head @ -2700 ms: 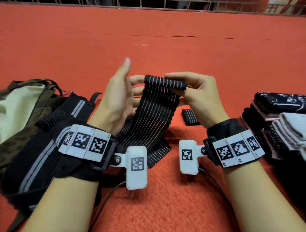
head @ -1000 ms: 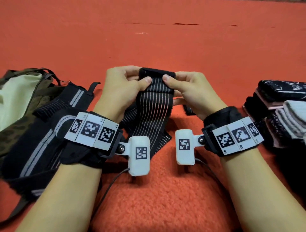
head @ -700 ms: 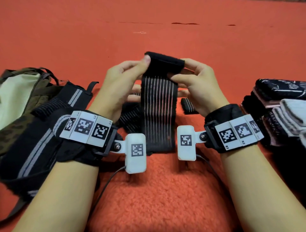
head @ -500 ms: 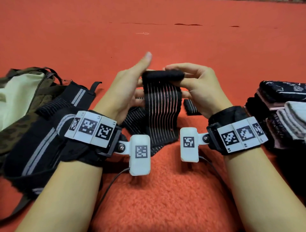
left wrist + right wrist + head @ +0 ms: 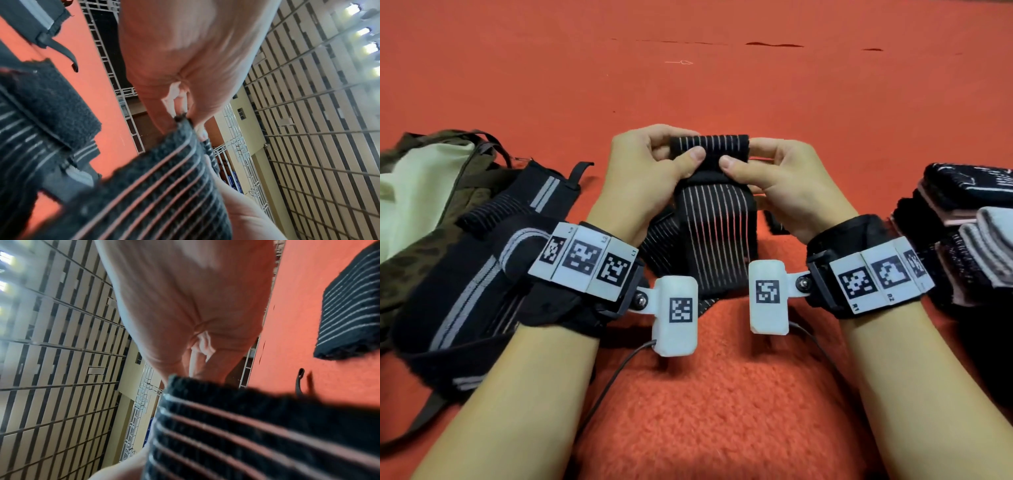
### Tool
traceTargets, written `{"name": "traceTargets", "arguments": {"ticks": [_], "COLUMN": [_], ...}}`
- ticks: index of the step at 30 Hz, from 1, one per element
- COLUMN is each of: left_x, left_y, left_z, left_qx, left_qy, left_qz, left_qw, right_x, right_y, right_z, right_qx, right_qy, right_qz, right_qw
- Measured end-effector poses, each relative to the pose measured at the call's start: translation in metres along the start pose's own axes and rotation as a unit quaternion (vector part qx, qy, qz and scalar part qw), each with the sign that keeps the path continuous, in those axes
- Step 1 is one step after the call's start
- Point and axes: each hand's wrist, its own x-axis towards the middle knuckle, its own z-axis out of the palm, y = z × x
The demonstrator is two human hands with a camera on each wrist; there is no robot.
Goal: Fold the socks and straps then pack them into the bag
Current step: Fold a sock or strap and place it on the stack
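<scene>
A black strap with thin pale stripes point(image 5: 714, 219) hangs in front of me, its top end rolled into a small bundle. My left hand point(image 5: 650, 168) and right hand point(image 5: 780, 174) pinch that roll from either side, thumbs pressed on its near face. The strap's lower part trails down onto the red carpet. In the left wrist view the striped strap point(image 5: 156, 191) fills the lower half, and in the right wrist view the strap point(image 5: 246, 434) does the same. A small rolled striped strap point(image 5: 353, 305) lies on the carpet. The olive and cream bag point(image 5: 421, 192) lies at far left.
A heap of wide black straps with grey bands point(image 5: 482, 274) lies between the bag and my left arm. A stack of folded socks point(image 5: 969, 219) stands at the right edge. Red carpet point(image 5: 688, 75) stretches away ahead.
The hands have rolled the strap's top end over again. The left thumb, raised half a second ago, now presses on the roll, and less strap hangs below.
</scene>
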Motion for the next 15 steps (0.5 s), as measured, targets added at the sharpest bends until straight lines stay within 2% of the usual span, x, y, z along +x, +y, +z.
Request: {"name": "traceTargets", "arguments": {"ticks": [3, 5, 7, 10, 12, 15], "left_x": [-0.001, 0.000, 0.000, -0.001, 0.000, 0.001], "left_y": [0.004, 0.006, 0.006, 0.007, 0.005, 0.003], "left_z": [0.002, -0.002, -0.007, -0.008, -0.007, -0.006], "left_qx": [-0.032, -0.033, -0.052, -0.045, -0.037, -0.042], "left_qy": [-0.002, -0.050, -0.087, -0.100, -0.080, -0.058], "left_qz": [-0.043, -0.116, -0.156, -0.157, -0.149, -0.136], "left_qw": [0.999, 0.992, 0.983, 0.981, 0.985, 0.988], "right_x": [0.001, 0.001, 0.002, 0.002, 0.003, 0.006], "right_y": [-0.002, -0.003, -0.001, 0.003, 0.005, 0.002], "right_z": [0.001, 0.000, -0.001, 0.001, 0.001, -0.001], "right_qx": [0.035, 0.050, 0.045, 0.036, 0.006, 0.028], "right_qy": [0.037, 0.042, 0.028, -0.003, -0.018, -0.021], "right_qz": [-0.032, -0.045, -0.040, -0.044, -0.047, -0.008], "right_qw": [0.998, 0.997, 0.998, 0.998, 0.999, 0.999]}}
